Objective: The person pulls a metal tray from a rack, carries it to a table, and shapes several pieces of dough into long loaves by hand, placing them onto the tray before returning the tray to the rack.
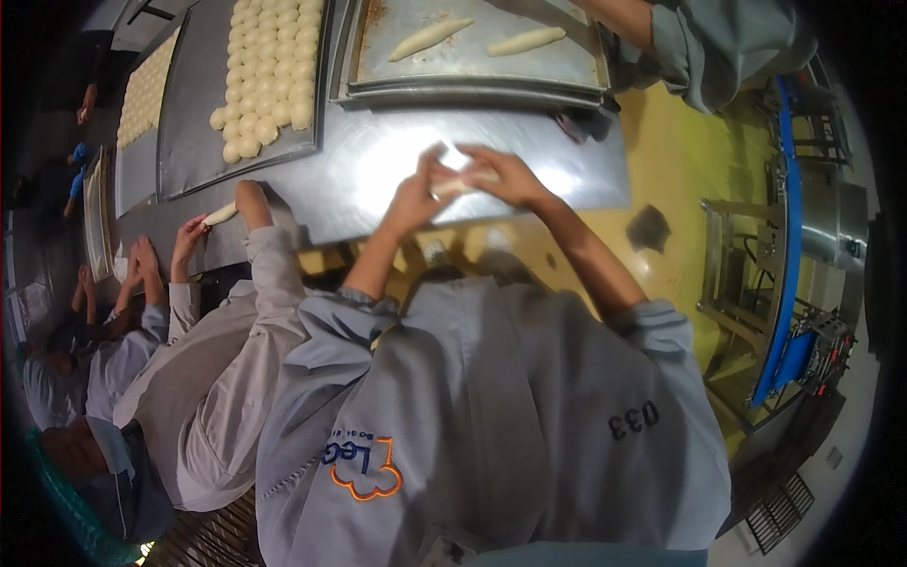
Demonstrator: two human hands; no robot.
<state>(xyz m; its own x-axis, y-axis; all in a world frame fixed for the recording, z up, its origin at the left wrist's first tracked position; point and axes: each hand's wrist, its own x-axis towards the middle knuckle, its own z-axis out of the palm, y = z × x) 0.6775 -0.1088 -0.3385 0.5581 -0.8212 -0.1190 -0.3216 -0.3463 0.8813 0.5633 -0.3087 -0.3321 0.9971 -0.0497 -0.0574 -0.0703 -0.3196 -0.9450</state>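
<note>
A small pale piece of dough [452, 188] is held between my two hands, a little above the steel table. My left hand [418, 196] grips its left end, fingers bent and pointing up and inward. At the other end my right hand [513, 179] has thumb and fingers closed on it. My fingers are slightly blurred and hide part of the dough. Beyond my hands, two long tapered dough pieces, one on the left [432, 39] and one on the right [526, 42], lie on a metal baking tray [477, 87].
Rounded dough balls [267, 76] crowd a dark tray [194, 132] at the far left of the steel table [364, 180]. To my left a co-worker's hands [192, 234] hold another dough piece. A co-worker's arm [628, 21] reaches over the baking tray. Blue-edged machinery [792, 217] stands right.
</note>
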